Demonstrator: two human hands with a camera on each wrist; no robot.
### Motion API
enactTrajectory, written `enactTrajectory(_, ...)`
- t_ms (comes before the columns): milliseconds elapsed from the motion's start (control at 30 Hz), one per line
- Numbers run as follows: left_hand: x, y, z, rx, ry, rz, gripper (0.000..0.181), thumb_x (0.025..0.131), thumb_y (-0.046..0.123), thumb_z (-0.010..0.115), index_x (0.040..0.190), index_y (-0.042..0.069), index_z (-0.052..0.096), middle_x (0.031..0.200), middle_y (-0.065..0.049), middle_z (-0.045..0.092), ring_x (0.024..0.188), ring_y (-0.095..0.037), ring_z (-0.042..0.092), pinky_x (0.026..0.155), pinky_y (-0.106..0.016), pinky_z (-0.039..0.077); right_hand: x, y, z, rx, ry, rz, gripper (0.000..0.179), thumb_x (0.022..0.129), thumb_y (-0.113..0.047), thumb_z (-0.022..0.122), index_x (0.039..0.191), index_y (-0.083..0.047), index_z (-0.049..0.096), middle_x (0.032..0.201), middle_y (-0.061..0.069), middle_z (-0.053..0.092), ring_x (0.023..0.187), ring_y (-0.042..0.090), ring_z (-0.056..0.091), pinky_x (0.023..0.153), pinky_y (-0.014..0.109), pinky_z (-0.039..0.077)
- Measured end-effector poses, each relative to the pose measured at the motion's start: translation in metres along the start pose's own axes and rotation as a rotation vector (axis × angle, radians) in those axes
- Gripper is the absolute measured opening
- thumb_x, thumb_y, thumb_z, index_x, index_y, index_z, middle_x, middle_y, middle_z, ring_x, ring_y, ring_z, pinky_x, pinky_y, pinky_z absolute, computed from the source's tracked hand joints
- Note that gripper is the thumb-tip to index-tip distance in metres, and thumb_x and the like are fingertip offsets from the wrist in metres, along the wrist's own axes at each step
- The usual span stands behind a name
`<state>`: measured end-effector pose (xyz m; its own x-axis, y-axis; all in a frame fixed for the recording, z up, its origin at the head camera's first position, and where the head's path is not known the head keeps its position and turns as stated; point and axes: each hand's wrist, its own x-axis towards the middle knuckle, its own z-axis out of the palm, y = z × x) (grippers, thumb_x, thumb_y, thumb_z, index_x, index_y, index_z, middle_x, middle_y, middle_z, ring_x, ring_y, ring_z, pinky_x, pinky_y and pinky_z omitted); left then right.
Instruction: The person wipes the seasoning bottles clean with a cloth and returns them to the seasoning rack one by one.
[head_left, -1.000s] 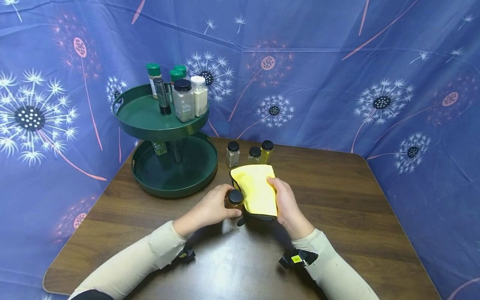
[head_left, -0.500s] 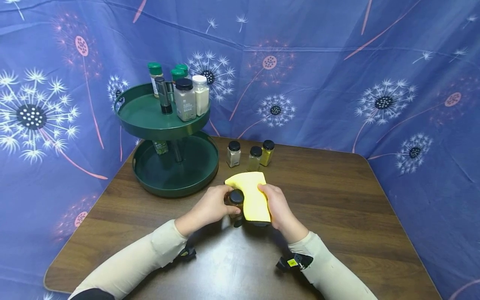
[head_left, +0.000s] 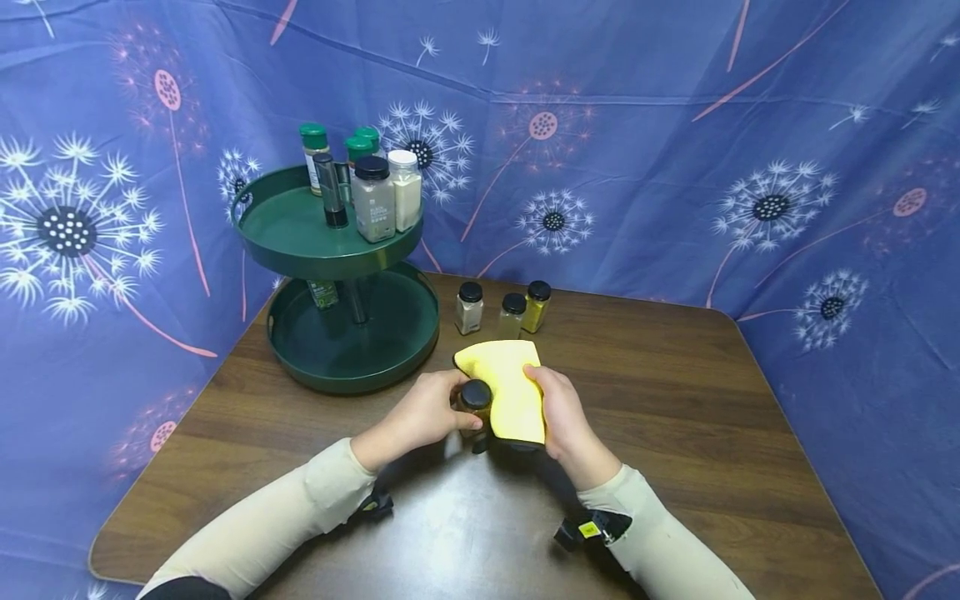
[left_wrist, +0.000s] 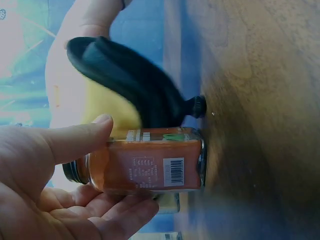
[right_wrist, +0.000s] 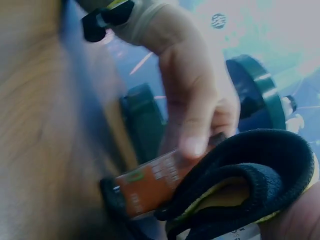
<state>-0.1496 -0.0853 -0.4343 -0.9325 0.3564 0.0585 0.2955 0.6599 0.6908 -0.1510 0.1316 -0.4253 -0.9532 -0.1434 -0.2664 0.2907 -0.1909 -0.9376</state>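
Left hand (head_left: 427, 410) is gripping a spice jar (left_wrist: 140, 165) near the top, to the right of the tray stand (head_left: 352, 384), presumably so its side is facing the folded cloth (head_left: 512, 392); right hand (head_left: 570, 412), farther right of the stand, is holding that cloth against the jar.

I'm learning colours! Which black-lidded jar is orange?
The orange jar in the left hand, beside the yellow cloth; the other black-lidded jars look grey, yellow or pale, and no hand holds them.

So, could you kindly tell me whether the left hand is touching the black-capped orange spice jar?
Touching: the left wrist view shows the left hand gripping the orange spice jar, thumb on one side, fingers on the other.
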Motion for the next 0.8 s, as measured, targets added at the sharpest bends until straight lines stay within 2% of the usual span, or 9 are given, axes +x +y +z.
enactTrajectory(167,0.0,0.001,-0.001,-0.007,-0.004,-0.003,0.039,0.073,0.028,0.094,0.101,0.016,0.07,0.089,0.007,0.068,0.083,-0.015,0.065,0.073,-0.031,0.051,-0.003,-0.006,-0.002,0.007,-0.03,-0.012,0.03,0.103,-0.028,0.05,0.107,0.001,0.058,0.08,0.006,0.069,0.068,0.02,0.07,0.06,0.038,0.058)
enactTrajectory(400,-0.001,0.002,-0.001,0.009,-0.006,-0.002,0.04,0.074,0.03,0.093,0.102,0.014,0.07,0.086,0.008,0.067,0.077,-0.01,0.06,0.069,-0.03,0.049,0.01,0.016,-0.001,-0.114,-0.006,0.052,0.026,0.102,-0.024,0.051,0.099,-0.001,0.062,0.073,0.005,0.066,0.061,0.018,0.066,0.056,0.034,0.055)
enactTrajectory(500,-0.001,0.002,0.0,0.019,-0.01,0.0,0.041,0.074,0.031,0.093,0.102,0.013,0.07,0.085,0.007,0.066,0.075,-0.01,0.059,0.067,-0.029,0.049,0.011,0.018,-0.001,-0.141,-0.004,0.05,0.025,0.101,-0.023,0.051,0.095,-0.001,0.063,0.071,0.005,0.065,0.059,0.017,0.064,0.054,0.033,0.054)
enactTrajectory(600,-0.001,0.001,0.001,0.02,-0.009,0.008,0.041,0.074,0.031,0.093,0.102,0.013,0.07,0.085,0.007,0.065,0.076,-0.011,0.059,0.067,-0.029,0.048,0.006,0.01,-0.001,-0.135,0.001,0.016,0.027,0.101,-0.025,0.053,0.097,0.0,0.062,0.072,0.006,0.065,0.061,0.018,0.064,0.055,0.034,0.054)
enactTrajectory(800,0.0,0.0,0.003,0.021,0.013,0.024,0.038,0.073,0.03,0.093,0.099,0.016,0.069,0.087,0.007,0.066,0.08,-0.013,0.063,0.069,-0.029,0.05,-0.005,-0.011,-0.002,-0.045,-0.029,-0.025,0.027,0.103,-0.027,0.05,0.101,-0.001,0.061,0.076,0.007,0.068,0.063,0.02,0.068,0.056,0.037,0.057)
